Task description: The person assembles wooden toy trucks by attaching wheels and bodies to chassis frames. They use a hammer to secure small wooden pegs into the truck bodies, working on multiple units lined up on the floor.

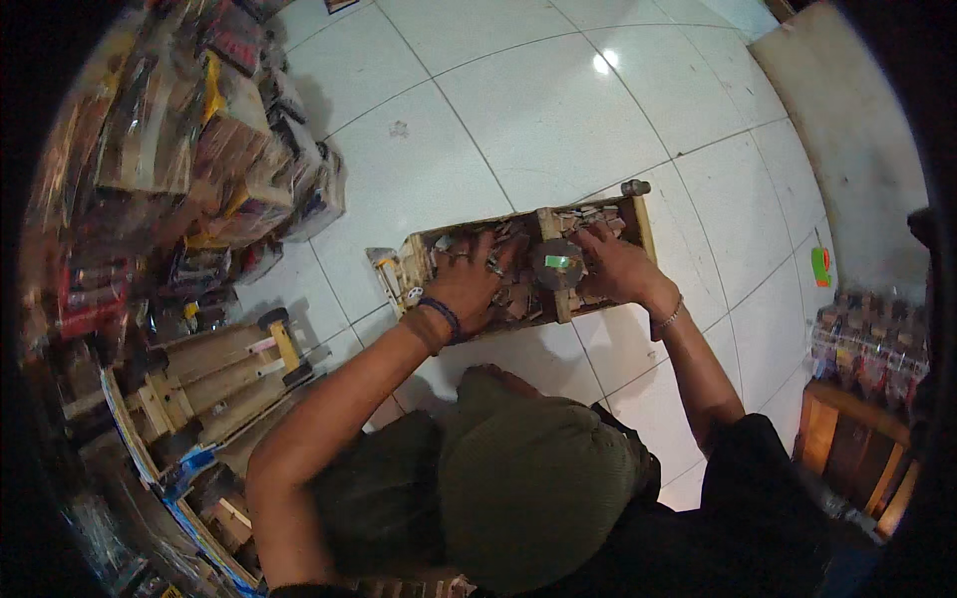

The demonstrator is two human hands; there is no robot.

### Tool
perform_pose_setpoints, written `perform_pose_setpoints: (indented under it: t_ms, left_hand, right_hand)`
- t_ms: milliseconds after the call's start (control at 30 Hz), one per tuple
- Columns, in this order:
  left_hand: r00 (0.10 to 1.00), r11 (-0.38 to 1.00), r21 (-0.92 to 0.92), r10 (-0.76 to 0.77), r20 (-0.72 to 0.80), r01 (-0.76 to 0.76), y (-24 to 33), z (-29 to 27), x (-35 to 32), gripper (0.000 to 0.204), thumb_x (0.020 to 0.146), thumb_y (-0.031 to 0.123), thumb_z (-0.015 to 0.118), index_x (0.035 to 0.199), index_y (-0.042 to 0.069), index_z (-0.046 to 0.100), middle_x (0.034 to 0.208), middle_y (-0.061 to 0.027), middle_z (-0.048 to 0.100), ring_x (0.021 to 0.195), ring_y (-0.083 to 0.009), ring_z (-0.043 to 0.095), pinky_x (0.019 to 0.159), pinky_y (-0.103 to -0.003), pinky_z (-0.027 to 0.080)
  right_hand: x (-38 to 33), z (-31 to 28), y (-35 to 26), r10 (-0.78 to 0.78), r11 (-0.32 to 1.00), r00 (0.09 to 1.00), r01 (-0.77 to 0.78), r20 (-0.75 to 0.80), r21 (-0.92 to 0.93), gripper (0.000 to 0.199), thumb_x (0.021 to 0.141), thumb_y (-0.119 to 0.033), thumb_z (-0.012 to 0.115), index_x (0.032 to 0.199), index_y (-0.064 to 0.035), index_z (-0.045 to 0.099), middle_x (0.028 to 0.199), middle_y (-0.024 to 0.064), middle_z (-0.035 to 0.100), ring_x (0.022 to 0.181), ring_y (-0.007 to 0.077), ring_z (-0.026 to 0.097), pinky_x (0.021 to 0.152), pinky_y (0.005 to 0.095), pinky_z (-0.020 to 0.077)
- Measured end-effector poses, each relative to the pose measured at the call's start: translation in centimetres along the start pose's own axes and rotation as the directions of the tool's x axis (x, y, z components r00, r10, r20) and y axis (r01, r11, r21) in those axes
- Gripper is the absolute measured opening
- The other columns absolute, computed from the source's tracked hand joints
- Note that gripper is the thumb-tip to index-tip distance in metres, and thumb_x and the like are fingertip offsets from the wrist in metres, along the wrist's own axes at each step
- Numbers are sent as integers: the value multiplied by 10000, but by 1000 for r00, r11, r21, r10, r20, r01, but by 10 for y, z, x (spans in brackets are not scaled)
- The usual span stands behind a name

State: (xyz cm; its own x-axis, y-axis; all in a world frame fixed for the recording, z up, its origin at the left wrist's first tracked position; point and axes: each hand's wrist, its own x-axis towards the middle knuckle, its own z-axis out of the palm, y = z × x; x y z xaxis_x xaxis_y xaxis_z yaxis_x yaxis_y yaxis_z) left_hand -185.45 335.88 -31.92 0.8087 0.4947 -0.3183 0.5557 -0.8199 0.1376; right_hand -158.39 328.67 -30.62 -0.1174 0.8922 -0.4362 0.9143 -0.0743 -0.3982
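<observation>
A wooden box (648,231) stands on the tiled floor in front of me, split by a divider (549,225) into two compartments. Small flat brownish pieces (520,301) fill both sides. My left hand (467,282) rests in the left compartment with its fingers spread over the pieces. In the right compartment, my right hand (620,267) has its fingers apart, its fingertips among the pieces. A round dark grey disc (554,277) with a green and white label sits at the divider, close to my right hand. Whether my right thumb touches the disc is hard to make out.
Plastic-wrapped packages (234,130) are piled along the left. A wooden frame with dark wheels (274,317) lies nearer on that side. At the right are a pale wall (847,110), wrapped goods (867,344) and a brown wooden crate (822,439). Tiles (478,90) extend beyond the box.
</observation>
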Motion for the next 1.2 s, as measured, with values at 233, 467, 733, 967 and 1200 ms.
perform_pose_setpoints:
  t_ms: [233,467,733,967,1200]
  left_hand:
    - [999,998,-44,41,-32,-42,-1,16,5,878,896,447,640,1607,189,195,1557,-248,326,1130,-425,614,1051,-628,396]
    - [958,957,83,282,-50,-277,5,28,2,406,948,233,534,1331,357,584,1451,-144,437,1357,-319,447,1097,-699,275]
    - [925,929,136,361,-121,-345,0,30,16,249,908,290,594,1114,305,734,1434,-82,459,1380,-265,412,1083,-701,300]
    - [948,936,153,319,11,-317,2,20,19,251,944,265,563,1100,271,759,1425,-70,491,1405,-257,414,1099,-697,282]
    - [931,891,269,356,86,-366,-7,21,6,389,896,232,594,1281,201,640,1557,-98,385,1421,-256,404,1102,-696,269]
  right_hand:
    - [-9,3,-2,-142,959,989,125,49,253,1008,711,-278,835,1548,-156,285,1372,246,463,1120,417,623,949,475,528]
    - [-9,22,-7,-45,999,999,44,23,18,893,710,-199,833,1469,-120,368,1423,244,426,1148,459,588,957,501,522]
    - [-24,32,-9,-62,984,982,90,-177,153,810,750,-172,808,1453,-90,414,1421,196,457,1143,441,591,942,487,524]
    - [-26,38,-10,-41,995,971,62,-237,79,797,747,-193,808,1440,-96,426,1399,185,481,1099,441,610,896,498,536]
    - [-26,43,-9,-18,996,971,39,-238,83,821,745,-207,809,1451,-102,403,1398,147,483,1051,420,630,856,492,547]
